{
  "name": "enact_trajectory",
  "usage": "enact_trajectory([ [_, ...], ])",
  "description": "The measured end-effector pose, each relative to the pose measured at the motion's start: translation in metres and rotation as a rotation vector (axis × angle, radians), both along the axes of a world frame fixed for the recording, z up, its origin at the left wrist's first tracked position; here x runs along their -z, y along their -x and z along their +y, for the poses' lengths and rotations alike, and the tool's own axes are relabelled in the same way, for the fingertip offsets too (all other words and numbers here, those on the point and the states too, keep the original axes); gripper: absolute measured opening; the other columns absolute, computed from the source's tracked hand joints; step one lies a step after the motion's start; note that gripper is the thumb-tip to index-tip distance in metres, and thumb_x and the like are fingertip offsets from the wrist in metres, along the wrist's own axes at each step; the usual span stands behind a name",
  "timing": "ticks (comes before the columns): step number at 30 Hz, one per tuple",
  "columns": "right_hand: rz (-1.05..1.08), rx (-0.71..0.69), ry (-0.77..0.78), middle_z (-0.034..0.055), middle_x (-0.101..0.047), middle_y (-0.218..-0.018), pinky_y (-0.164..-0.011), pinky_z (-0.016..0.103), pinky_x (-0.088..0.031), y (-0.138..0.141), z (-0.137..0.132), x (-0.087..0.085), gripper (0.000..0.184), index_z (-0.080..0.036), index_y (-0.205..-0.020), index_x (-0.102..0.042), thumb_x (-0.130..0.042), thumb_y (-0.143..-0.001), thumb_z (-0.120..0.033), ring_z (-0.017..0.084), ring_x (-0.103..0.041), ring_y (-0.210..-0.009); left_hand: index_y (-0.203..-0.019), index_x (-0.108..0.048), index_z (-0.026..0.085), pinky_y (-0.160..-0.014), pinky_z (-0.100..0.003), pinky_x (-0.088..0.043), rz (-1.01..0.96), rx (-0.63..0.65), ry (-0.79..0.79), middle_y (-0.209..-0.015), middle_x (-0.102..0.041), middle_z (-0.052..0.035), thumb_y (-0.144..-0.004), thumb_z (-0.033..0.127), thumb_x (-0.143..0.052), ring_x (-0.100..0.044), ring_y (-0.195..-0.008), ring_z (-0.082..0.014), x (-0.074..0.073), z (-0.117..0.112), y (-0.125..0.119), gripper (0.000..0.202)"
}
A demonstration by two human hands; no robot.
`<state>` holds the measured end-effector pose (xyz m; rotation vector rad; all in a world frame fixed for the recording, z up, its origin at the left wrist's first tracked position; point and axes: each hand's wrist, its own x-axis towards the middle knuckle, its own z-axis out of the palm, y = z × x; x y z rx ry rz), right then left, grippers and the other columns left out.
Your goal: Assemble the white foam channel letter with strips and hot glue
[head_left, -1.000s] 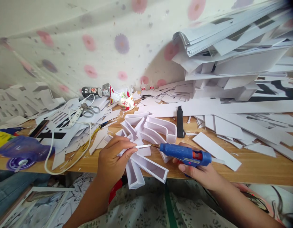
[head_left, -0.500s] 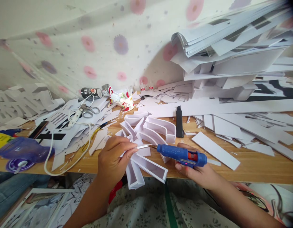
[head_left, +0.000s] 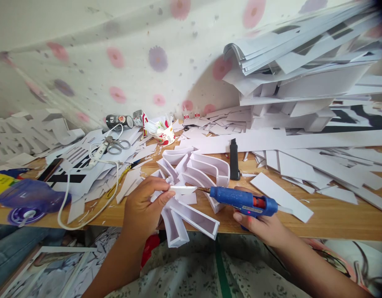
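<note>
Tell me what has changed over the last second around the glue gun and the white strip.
Little has changed. The right hand drew the blue glue gun slightly left, then back right; its nozzle stays at the end of the white strip. The left hand keeps pinching that strip, now turned a bit flatter. The white foam-board piece, black utility knife and scissors have not moved.
</note>
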<state>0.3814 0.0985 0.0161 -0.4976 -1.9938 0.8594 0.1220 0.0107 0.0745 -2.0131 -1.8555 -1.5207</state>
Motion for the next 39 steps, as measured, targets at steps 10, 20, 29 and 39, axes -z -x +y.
enact_trajectory([
  [10,-0.024,0.020,0.035,0.0026,-0.057,-0.072,-0.068,0.034,-0.056,-0.005,0.000,0.011,0.013,-0.025,-0.073,-0.056,-0.054,-0.084,-0.031,0.021,-0.059,-0.069,-0.073,-0.066,0.020,-0.064,-0.024,-0.043,-0.487,-0.006,0.219,-0.076,-0.061,0.0009,-0.073,0.023,-0.072,-0.056,-0.072,-0.0146,0.011,-0.001,-0.001,0.007],
  [20,0.055,-0.007,-0.017,0.0015,-0.058,-0.074,-0.074,0.035,-0.055,-0.004,0.000,0.007,0.008,-0.027,-0.074,-0.054,-0.058,-0.081,-0.024,0.022,-0.061,-0.076,-0.069,-0.066,0.017,-0.056,-0.021,-0.039,-0.787,0.027,0.268,-0.063,-0.061,0.0021,-0.067,0.029,-0.077,-0.052,-0.059,-0.0112,0.010,0.005,-0.016,0.016],
  [29,0.037,-0.084,-0.014,0.0005,-0.057,-0.068,-0.061,0.033,-0.051,-0.001,0.000,-0.001,0.013,-0.028,-0.071,-0.053,-0.055,-0.084,-0.027,0.020,-0.059,-0.064,-0.068,-0.063,0.017,-0.059,-0.021,-0.038,-0.829,0.056,0.301,-0.062,-0.058,0.0025,-0.070,0.035,-0.076,-0.049,-0.061,-0.0107,0.011,0.005,-0.016,0.022],
  [39,-0.006,-0.094,-0.065,0.0023,-0.055,-0.067,-0.064,0.035,-0.050,-0.001,-0.001,-0.001,0.013,-0.027,-0.075,-0.054,-0.051,-0.087,-0.030,0.022,-0.059,-0.070,-0.066,-0.062,0.017,-0.055,-0.019,-0.036,-0.882,0.042,0.274,-0.059,-0.056,0.0036,-0.069,0.034,-0.077,-0.047,-0.056,-0.0087,0.009,0.009,-0.018,0.022],
])
